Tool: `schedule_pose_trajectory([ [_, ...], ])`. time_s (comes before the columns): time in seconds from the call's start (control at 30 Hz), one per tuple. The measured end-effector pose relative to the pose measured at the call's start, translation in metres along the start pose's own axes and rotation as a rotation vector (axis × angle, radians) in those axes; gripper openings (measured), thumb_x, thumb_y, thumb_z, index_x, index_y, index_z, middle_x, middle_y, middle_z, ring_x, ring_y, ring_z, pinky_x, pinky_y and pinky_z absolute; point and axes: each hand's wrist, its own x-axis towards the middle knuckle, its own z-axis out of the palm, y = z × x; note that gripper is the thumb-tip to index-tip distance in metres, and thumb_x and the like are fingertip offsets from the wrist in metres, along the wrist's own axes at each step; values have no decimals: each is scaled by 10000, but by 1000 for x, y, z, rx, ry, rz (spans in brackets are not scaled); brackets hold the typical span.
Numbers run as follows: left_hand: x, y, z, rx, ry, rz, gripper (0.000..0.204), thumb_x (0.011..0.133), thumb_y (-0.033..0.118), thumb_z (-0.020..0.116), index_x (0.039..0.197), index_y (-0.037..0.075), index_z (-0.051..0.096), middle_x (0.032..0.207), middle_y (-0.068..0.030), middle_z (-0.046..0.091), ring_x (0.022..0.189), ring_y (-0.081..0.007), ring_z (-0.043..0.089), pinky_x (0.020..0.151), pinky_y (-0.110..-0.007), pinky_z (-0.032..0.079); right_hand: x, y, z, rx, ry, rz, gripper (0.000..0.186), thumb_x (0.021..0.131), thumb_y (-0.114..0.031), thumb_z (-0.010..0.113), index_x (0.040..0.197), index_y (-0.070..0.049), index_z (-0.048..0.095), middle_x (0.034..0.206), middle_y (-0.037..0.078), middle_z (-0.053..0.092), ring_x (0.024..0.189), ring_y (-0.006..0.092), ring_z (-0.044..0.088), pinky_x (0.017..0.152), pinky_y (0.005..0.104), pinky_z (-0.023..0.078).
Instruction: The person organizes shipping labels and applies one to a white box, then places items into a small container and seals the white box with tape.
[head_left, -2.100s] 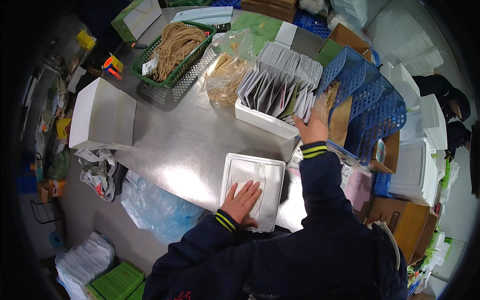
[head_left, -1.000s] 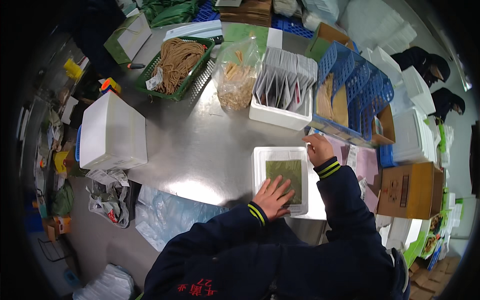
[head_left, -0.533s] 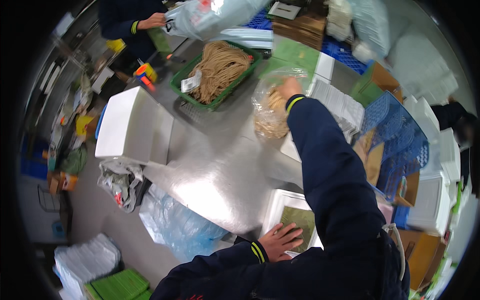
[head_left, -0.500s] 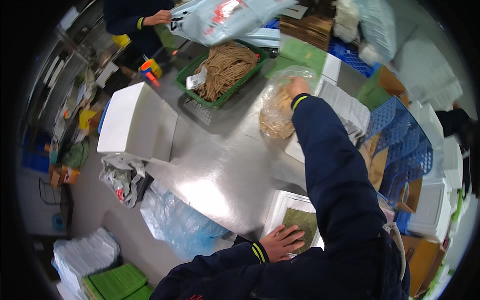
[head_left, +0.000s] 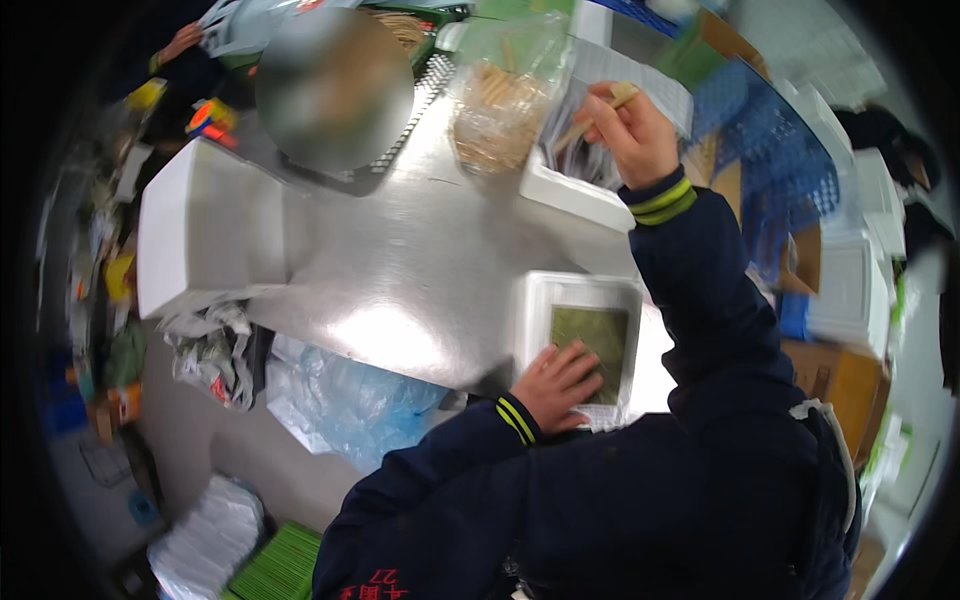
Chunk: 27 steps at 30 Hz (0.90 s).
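Note:
My left hand lies with fingers apart on an olive-green flat pack inside a white foam box near me. Farther off to the right, my right hand is raised over a second white foam tray holding white and dark flat items. Its fingers close on a thin tan stick, whose end shows above the fingers. Just left of that hand stands an open clear plastic bag with similar tan pieces in it.
A white foam box stands at the table's left. Blue plastic baskets crowd the right side. Blue plastic film hangs at the near left edge. Another person's hand holds plastic packaging at far left; a blurred patch covers part of the back.
My right hand has come out of the clear bag and moved right and nearer, with a tan stick in it. My left hand stays in the foam box. The view has shifted.

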Motion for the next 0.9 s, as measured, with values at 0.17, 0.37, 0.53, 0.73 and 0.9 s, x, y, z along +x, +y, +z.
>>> schedule_pose_trajectory([
  [0.17, 13, 15, -12, 4, -2, -3, 583, 629, 397, 721, 1111, 116, 548, 1158, -131, 470, 1150, -348, 408, 949, -519, 306, -161, -49, -74, -67, -90, 689, 209, 829, -190, 625, 852, 9, 566, 552, 40, 568, 487, 78, 536, 422, 200, 384],
  [0.37, 4, 13, -16, -61, 84, 6, 627, 560, 289, 782, 1097, 66, 550, 1182, -174, 442, 1131, -378, 412, 927, -508, 328, -287, 14, -47, -158, 211, 642, 181, 784, -86, 641, 906, 29, 575, 647, 69, 583, 530, 111, 574, 476, 247, 469],
  [0.53, 21, 24, -29, 141, -101, 52, 572, 621, 198, 732, 1137, 65, 523, 1170, -163, 437, 1103, -366, 400, 919, -442, 339, -307, 15, -27, -381, 402, 475, 118, 751, -120, 630, 810, -18, 622, 727, 118, 620, 606, 220, 617, 566, 306, 494],
  [0.73, 43, 45, -2, 358, -118, 7, 555, 733, 191, 629, 1251, 110, 448, 1358, -108, 334, 1222, -350, 315, 954, -563, 240, -303, 33, -13, -661, 216, 322, 129, 675, -156, 576, 760, -75, 631, 789, 140, 588, 801, 340, 555, 695, 408, 460],
  [0.9, 45, 50, 36, 542, -192, -45, 487, 826, 269, 509, 1286, 131, 427, 1412, -56, 288, 1284, -353, 246, 965, -648, 142, -333, 34, -66, -146, 26, 376, 269, 717, -154, 603, 975, -93, 649, 848, 180, 630, 783, 328, 599, 703, 366, 483],
])
